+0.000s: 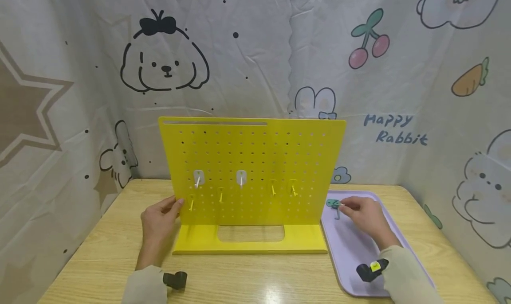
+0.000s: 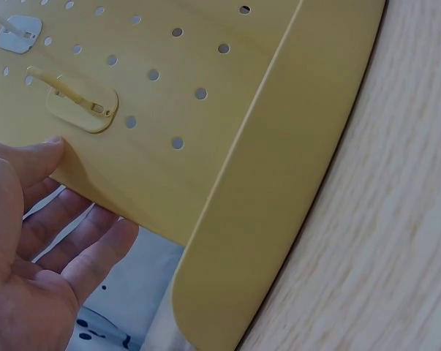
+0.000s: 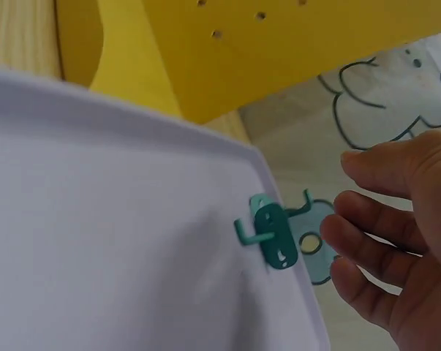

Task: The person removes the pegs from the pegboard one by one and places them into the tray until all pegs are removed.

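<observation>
A yellow pegboard (image 1: 251,162) stands upright on its yellow base. My left hand (image 1: 159,222) holds its left edge, thumb on the front face and fingers behind, as the left wrist view (image 2: 37,241) also shows. Two white hooks, one at the left (image 1: 198,178) and one in the middle (image 1: 241,178), sit on the board, with several yellow hooks (image 1: 273,188) lower down. Two overlapping green hooks (image 3: 276,234) lie at the far end of a lilac tray (image 3: 118,219). Right beside them is my right hand (image 3: 403,234), thumb and fingers spread apart with nothing between them.
The tray lies on the wooden table (image 1: 247,277) to the right of the pegboard base (image 1: 199,239). A printed cloth (image 1: 255,73) hangs behind and along both sides. A black camera is strapped to each wrist.
</observation>
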The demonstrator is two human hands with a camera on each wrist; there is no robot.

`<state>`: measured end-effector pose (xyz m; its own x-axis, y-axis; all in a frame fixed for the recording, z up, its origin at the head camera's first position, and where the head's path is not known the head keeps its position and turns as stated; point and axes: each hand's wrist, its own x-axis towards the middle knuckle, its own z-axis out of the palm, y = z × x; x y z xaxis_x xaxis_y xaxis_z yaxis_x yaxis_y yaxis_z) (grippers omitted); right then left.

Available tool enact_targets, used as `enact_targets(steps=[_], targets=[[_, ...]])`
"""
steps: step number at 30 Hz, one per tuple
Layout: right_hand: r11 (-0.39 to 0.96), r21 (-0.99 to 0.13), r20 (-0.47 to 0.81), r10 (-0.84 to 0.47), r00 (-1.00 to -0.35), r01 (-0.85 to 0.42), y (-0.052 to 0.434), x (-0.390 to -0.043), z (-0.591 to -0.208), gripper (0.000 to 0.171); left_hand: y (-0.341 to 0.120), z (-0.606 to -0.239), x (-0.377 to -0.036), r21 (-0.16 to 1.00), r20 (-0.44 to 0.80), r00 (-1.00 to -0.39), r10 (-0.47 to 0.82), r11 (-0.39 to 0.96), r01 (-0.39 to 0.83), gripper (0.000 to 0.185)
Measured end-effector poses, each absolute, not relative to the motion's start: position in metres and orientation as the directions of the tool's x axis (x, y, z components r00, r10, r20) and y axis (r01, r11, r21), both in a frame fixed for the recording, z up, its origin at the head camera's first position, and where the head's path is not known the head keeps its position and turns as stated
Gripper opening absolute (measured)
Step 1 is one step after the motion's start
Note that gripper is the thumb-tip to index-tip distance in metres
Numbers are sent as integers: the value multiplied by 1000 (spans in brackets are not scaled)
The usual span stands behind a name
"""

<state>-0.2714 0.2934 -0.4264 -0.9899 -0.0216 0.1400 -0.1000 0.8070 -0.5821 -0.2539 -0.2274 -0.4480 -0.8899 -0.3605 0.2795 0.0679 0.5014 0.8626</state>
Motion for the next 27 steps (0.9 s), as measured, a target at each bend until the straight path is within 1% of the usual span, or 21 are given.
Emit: enact_targets(steps=[8,14,20,24,27], targets=[[727,-671,220,8,-976,-145,279,-254,-411,30,-229,-451,-255,863,289,-886,-363,500,76,38],[630,-731,317,-25,-948,-262,265,-243,-402,26,-229,-451,-255,859,283,-887,-364,507,66,39],[515,-794,340,-68,-938,-325,249,-235,-392,29,-228,-451,-255,850,292,-884,-366,523,64,39],[476,-804,356,-98,-929,-358,238,-234,-388,26,-228,-451,-256,856,293,-883,-366,512,71,38],[477,-790,377,-119,-919,-386,231,-236,-388,23,-228,-451,-256,857,300,-881,-365,509,80,36]])
